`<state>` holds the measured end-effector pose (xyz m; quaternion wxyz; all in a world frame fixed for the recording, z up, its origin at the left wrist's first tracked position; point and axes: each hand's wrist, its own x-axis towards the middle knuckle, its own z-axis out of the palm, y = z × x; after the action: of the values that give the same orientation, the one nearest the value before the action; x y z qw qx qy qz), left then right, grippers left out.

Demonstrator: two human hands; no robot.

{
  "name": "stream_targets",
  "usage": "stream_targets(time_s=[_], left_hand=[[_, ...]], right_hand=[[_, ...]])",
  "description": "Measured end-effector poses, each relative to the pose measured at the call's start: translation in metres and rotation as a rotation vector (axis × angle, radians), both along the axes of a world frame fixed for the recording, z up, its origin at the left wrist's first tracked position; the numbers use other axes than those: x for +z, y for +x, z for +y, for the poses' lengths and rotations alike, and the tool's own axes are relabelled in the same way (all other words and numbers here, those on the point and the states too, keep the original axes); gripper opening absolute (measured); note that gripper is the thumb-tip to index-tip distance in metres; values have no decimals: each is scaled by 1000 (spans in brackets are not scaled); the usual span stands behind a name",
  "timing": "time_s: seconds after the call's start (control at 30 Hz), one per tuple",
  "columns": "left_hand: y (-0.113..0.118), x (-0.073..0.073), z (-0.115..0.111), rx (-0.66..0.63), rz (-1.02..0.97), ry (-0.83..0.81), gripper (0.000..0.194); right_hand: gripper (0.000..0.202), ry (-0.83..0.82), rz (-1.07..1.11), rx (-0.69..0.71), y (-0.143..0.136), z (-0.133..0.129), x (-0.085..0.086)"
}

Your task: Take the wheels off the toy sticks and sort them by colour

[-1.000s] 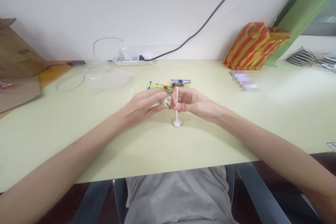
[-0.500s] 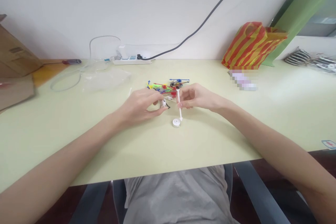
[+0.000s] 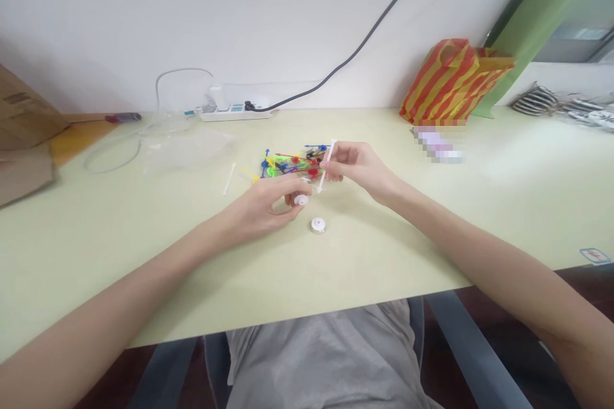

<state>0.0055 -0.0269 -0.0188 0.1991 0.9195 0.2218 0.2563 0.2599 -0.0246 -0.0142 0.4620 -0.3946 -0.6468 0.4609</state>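
Between the fingers of my left hand is a small white round plastic piece. My right hand pinches a thin white arrow-shaped stick, held tilted with its arrow tip pointing down toward the left fingers. A white plastic disc lies on the table just in front of both hands. Behind the hands sits a pile of coloured arrow-shaped plastic pieces in blue, red, yellow, green and black. Another white stick lies left of the pile.
A power strip with a black cable stands along the wall. Clear plastic bags and a screwdriver lie at the left, near a cardboard box. A striped red-and-yellow bag stands at the back right.
My right hand has raised the white stick and tilted its top to the right. My left hand has turned the white piece so its round face shows. The view has shifted slightly.
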Motion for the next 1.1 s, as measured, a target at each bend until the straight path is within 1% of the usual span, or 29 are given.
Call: stream_targets(time_s=[0.1, 0.2, 0.3, 0.37, 0.43, 0.53, 0.7, 0.83, 0.97, 1.1], left_hand=[[-2, 3, 0, 15, 45, -97, 9], [-3, 10, -2, 25, 156, -190, 12], [-2, 15, -3, -28, 229, -241, 17], [-2, 15, -3, -79, 230, -248, 19], [-3, 14, -1, -99, 240, -257, 20], [-6, 12, 2, -77, 280, -281, 22], [-8, 11, 4, -59, 326, -309, 17], [-6, 11, 2, -34, 341, -325, 20], [-6, 10, 1, -25, 341, -311, 18], [-6, 7, 2, -36, 323, -300, 22]], right_hand=[[32, 20, 29, -42, 2, 3, -2], [29, 27, 36, -76, 3, 4, -3], [31, 27, 24, -105, 3, 5, -3], [31, 28, 21, -111, 3, 5, -3], [31, 30, 21, -106, 3, 5, -3], [30, 32, 22, -102, 3, 6, -4], [29, 32, 22, -104, 2, 6, -4], [28, 24, 26, -105, 1, 5, -3], [32, 18, 26, -99, 1, 4, -3], [38, 12, 24, -98, 0, 5, -3]])
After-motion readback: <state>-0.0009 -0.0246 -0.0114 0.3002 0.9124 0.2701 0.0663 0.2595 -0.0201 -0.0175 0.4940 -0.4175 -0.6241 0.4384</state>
